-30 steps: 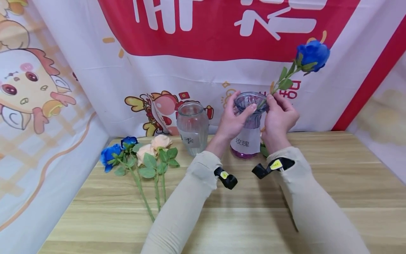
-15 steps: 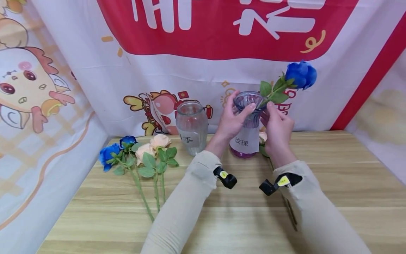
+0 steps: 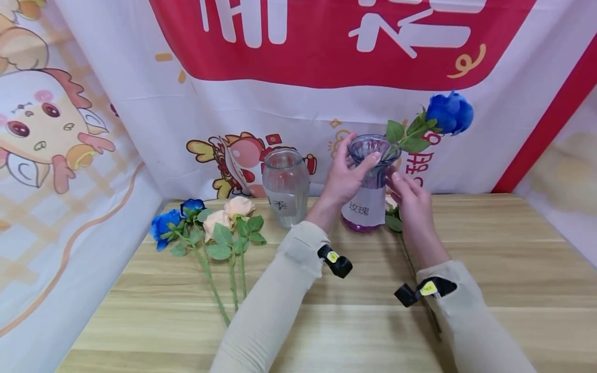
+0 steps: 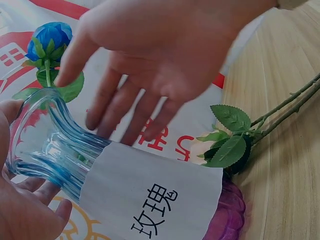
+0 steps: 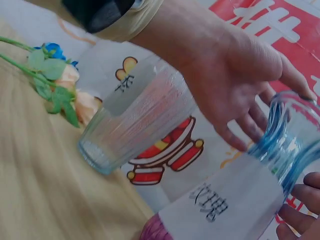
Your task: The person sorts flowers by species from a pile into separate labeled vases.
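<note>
A blue-tinted glass vase (image 3: 374,181) with a purple base and white paper label stands upright. My left hand (image 3: 347,178) grips its flared neck, thumb over the rim, as the right wrist view also shows. A blue rose (image 3: 450,113) leans out over the vase's right side, its stem inside the mouth and no hand on it. Beside the neck is my right hand (image 3: 412,199), off the rose; the left wrist view shows this hand (image 4: 150,65) with fingers extended and slightly spread. Whether its fingertips touch the glass I cannot tell.
A clear labelled vase (image 3: 285,189) stands to the left. Blue roses (image 3: 165,226) and peach roses (image 3: 217,223) lie on the wooden table (image 3: 154,305) at left. Another rose, with green leaves (image 4: 231,120) and a pale bloom, lies behind the right hand. Printed cloth hangs behind.
The blue rose has come down, its stem now deeper in the vase. My right hand has released the stem and lowered beside the neck. The left hand holds the same spot.
</note>
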Demonstrator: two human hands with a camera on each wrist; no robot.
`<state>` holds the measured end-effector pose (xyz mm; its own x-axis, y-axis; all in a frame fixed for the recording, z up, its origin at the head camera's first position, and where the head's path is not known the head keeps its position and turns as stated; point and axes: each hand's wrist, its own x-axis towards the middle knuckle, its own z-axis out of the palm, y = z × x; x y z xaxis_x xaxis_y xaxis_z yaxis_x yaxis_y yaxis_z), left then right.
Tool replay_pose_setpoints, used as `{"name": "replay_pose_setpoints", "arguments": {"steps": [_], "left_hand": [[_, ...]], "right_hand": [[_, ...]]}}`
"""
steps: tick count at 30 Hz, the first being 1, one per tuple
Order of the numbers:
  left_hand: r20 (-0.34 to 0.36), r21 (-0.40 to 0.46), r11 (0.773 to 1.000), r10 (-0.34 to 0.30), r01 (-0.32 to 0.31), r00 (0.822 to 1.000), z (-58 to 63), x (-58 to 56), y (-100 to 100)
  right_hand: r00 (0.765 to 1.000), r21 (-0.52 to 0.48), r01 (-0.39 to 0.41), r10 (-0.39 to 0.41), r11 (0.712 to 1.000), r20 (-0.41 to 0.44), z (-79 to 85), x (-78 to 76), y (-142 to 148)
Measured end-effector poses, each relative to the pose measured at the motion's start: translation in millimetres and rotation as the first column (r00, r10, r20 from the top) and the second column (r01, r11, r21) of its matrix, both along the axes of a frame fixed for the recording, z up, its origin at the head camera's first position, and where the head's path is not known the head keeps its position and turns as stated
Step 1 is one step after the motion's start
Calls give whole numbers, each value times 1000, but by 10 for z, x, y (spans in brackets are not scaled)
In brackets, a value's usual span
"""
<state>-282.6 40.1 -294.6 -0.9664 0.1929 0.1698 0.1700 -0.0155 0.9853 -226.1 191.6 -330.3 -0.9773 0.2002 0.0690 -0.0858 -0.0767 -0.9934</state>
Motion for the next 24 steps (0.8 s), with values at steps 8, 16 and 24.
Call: {"name": "replay_pose_setpoints", "arguments": {"steps": [8, 16, 24], "left_hand": [[-13, 0, 1000, -2, 2, 1000, -8, 24, 23], [-23, -19, 1000, -1, 1, 1000, 32, 30, 12], [3, -7, 1000, 4, -4, 1000, 43, 30, -7]], "right_hand": [[997, 81, -79, 80, 994, -7, -156, 109, 85], [979, 185, -201, 205, 962, -1, -136, 122, 163], [968, 219, -249, 246, 944, 39, -134, 99, 177]]}}
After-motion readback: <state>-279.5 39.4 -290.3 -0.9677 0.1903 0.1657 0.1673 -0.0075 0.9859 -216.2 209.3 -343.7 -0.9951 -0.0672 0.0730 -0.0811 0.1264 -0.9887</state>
